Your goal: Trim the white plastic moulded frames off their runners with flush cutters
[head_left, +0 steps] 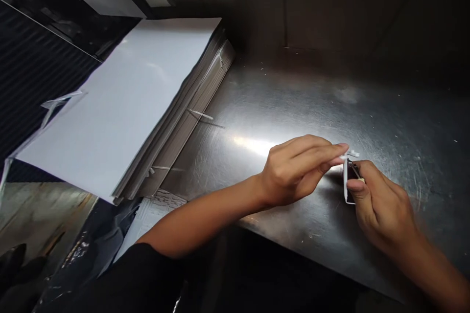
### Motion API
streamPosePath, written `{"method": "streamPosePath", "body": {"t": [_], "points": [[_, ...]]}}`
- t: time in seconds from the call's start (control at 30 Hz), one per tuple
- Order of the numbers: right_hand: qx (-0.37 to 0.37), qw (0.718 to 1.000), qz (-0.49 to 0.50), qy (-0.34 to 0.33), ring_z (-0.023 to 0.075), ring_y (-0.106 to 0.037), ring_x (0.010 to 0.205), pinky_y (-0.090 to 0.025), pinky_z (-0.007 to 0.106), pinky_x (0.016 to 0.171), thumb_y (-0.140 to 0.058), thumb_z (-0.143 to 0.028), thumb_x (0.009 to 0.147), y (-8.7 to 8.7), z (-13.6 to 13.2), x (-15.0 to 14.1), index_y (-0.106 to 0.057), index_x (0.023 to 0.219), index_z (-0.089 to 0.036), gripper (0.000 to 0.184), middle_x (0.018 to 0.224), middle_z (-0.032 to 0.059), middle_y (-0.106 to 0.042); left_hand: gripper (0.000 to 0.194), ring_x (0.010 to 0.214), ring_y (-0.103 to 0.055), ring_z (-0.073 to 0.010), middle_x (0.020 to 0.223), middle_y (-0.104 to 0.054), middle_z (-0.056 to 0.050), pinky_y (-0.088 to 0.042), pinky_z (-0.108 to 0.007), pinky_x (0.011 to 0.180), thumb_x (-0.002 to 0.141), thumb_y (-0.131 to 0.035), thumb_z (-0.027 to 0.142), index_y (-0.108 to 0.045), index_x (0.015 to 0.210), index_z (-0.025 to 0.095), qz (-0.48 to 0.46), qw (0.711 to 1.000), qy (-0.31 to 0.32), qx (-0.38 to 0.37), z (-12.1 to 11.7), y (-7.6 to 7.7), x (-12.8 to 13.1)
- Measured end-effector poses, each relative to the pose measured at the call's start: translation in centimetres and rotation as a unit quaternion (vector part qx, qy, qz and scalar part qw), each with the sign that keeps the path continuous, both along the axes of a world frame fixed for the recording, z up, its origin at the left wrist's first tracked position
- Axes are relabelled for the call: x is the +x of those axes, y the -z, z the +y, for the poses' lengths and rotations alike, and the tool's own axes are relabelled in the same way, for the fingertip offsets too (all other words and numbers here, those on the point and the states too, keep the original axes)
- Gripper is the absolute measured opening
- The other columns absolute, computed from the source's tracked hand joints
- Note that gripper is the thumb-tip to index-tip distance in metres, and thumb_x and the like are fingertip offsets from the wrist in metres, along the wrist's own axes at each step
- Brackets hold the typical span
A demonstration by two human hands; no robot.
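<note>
My left hand (299, 168) reaches across the metal table, its thumb and fingertips pinched on the upper end of a thin white strip (345, 181). The strip hangs down and bends at its lower end, close to my right thumb. My right hand (382, 200) is closed around a small metal tool (353, 170) that looks like a nail clipper, with its jaws right beside the strip. My right fingers hide part of the tool. A small frayed white bit sticks out past my left fingertips. Both hands are just above the tabletop.
A thick stack of boards, with a white sheet (121, 93) on top, stands at the left of the metal table (293, 112). White ties (200, 114) stick out from its side. Tiny white scraps lie scattered on the table. Dark plastic (99, 234) lies below the stack.
</note>
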State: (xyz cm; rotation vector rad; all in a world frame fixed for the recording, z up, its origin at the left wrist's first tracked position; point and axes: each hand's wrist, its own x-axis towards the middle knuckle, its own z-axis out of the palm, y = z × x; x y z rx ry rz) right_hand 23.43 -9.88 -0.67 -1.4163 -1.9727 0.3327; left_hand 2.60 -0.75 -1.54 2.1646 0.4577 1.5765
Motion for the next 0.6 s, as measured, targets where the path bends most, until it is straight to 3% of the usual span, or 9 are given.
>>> {"method": "streamPosePath", "body": {"t": [0.13, 0.23, 0.3, 0.43, 0.5, 0.6], "points": [[-0.024, 1.000, -0.007, 0.015, 0.0145, -0.058, 0.054, -0.041, 0.028, 0.052, -0.036, -0.057, 0.131, 0.0, -0.1, 0.0, -0.056, 0.098, -0.022, 0.052, 0.077, -0.0019, -0.062, 0.012, 0.083, -0.080, -0.0153, 0.103, -0.085, -0.005, -0.067, -0.026, 0.074, 0.110, -0.079, 0.023, -0.086, 0.119, 0.021, -0.032, 0.994, 0.011, -0.103, -0.2, -0.4, 0.1], [-0.022, 0.999, -0.022, 0.029, 0.0143, -0.063, 0.058, -0.043, 0.028, 0.055, -0.034, -0.056, 0.132, 0.1, -0.1, 0.3, -0.058, 0.102, -0.021, 0.052, 0.083, -0.0012, -0.068, 0.013, 0.083, -0.078, -0.0140, 0.100, -0.084, -0.005, -0.067, -0.025, 0.074, 0.111, -0.078, 0.028, -0.088, 0.116, 0.021, -0.042, 0.973, 0.029, -0.226, -0.6, -0.8, 0.1], [-0.015, 0.999, -0.036, 0.036, 0.0142, -0.061, 0.057, -0.042, 0.028, 0.054, -0.036, -0.056, 0.131, 0.3, 0.0, 0.5, -0.059, 0.102, -0.021, 0.051, 0.082, -0.0017, -0.067, 0.017, 0.077, -0.077, -0.0128, 0.103, -0.084, -0.006, -0.064, -0.021, 0.064, 0.110, -0.080, 0.035, -0.089, 0.114, 0.022, -0.056, 0.944, 0.051, -0.322, -0.9, -1.0, 0.1], [-0.008, 0.998, -0.048, 0.034, 0.0140, -0.059, 0.059, -0.042, 0.029, 0.057, -0.036, -0.055, 0.132, 0.7, 0.0, 0.9, -0.062, 0.104, -0.020, 0.052, 0.083, -0.0021, -0.064, 0.033, 0.059, -0.069, -0.0096, 0.098, -0.084, -0.007, -0.050, -0.017, 0.041, 0.102, -0.087, 0.051, -0.089, 0.108, 0.018, -0.078, 0.860, 0.094, -0.496, -0.9, -1.6, 0.2], [-0.005, 0.999, -0.044, 0.028, 0.0149, -0.064, 0.066, -0.043, 0.030, 0.060, -0.035, -0.056, 0.132, 0.7, 0.0, 0.9, -0.063, 0.108, -0.019, 0.052, 0.091, -0.0005, -0.067, 0.037, 0.051, -0.062, -0.0072, 0.087, -0.081, -0.005, -0.047, -0.017, 0.041, 0.098, -0.091, 0.054, -0.088, 0.101, 0.017, -0.083, 0.831, 0.103, -0.540, -0.6, -2.0, 0.2], [0.000, 0.999, -0.039, 0.020, 0.0152, -0.065, 0.070, -0.043, 0.030, 0.062, -0.036, -0.057, 0.132, 0.6, -0.1, 0.8, -0.061, 0.108, -0.019, 0.051, 0.093, 0.0001, -0.067, 0.039, 0.044, -0.056, -0.0051, 0.077, -0.077, -0.003, -0.044, -0.017, 0.040, 0.097, -0.092, 0.055, -0.085, 0.095, 0.016, -0.085, 0.813, 0.112, -0.565, -0.2, -2.2, 0.2]]}}
